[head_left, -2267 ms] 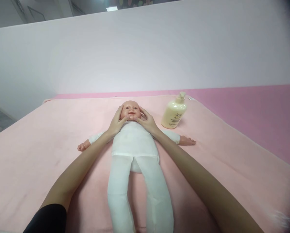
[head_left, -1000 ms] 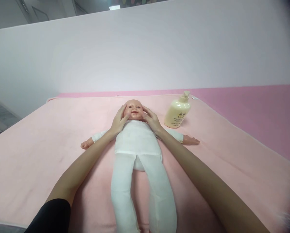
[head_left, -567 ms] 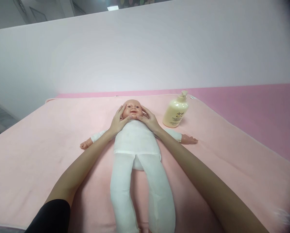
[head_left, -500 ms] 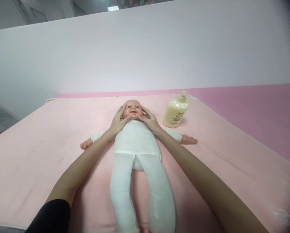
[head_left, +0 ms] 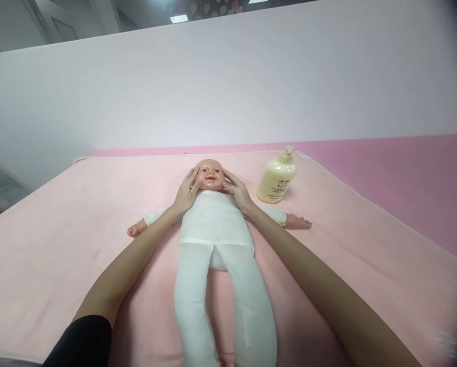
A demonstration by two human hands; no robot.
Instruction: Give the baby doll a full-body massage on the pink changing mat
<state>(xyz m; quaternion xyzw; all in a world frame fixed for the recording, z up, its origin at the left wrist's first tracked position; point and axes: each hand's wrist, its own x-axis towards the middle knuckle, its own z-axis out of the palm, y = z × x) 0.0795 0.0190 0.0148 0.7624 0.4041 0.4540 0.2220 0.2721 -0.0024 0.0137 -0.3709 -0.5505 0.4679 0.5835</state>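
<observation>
View: head camera, looking down the length of the doll.
Baby doll (head_left: 216, 219): on its back on the pink blanket (head_left: 98, 204), white cloth body, head at the far end, arms spread to both sides, legs running to the lower edge; feet not properly visible.
Stage at the doll's face (head_left: 210, 176): judged to be under way, since contact is made on both sides at once. Placing the doll and opening out its arms stand as done. The amount left cannot be told; nothing visible marks a finishing point.
Left hand (head_left: 185, 193): open and cupped, fingers laid along the side of the head up to the temple, thumb on the cheek.
Right hand (head_left: 239, 192): mirrors it, open, fingertips by the temple, thumb at the cheek; neither hand is closed in a grip.
Forearms: reaching in from the lower corners, converging at the head, one on each side of the torso; black sleeve (head_left: 85, 339) at the left elbow, right forearm bare.
Pump bottle (head_left: 274, 178): pale yellow, standing on the blanket beyond the right forearm, apart from both hands; label too small to read.
Background: white panel (head_left: 228, 92) behind the blanket.
</observation>
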